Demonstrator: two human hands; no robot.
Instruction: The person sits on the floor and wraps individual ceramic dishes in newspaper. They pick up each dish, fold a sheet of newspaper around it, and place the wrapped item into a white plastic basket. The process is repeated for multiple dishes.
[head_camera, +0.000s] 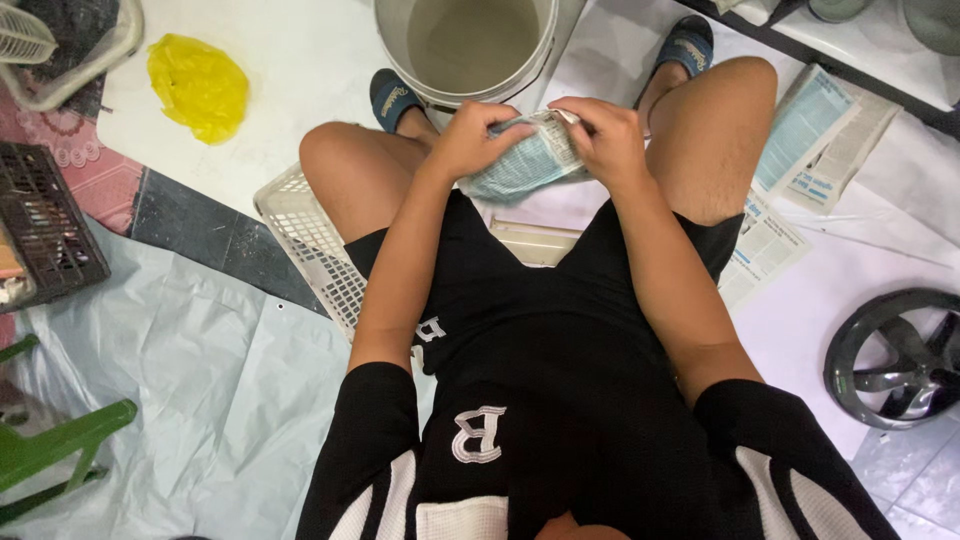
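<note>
I sit on an upturned white plastic basket (300, 235) with my knees apart. Both hands hold a crumpled pale blue-and-white printed packet (525, 165) between my knees. My left hand (475, 138) grips its left side. My right hand (605, 135) pinches its top right corner. Just beyond the packet stands a grey bucket (468, 48) holding murky water.
Newspaper sheets (815, 150) lie on the floor at right, with a dark fan part (895, 355) further right. A yellow plastic bag (198, 85) lies at upper left, a dark crate (40, 225) at left, a green chair leg (55, 445) at lower left. A grey tarp (190, 380) covers the floor.
</note>
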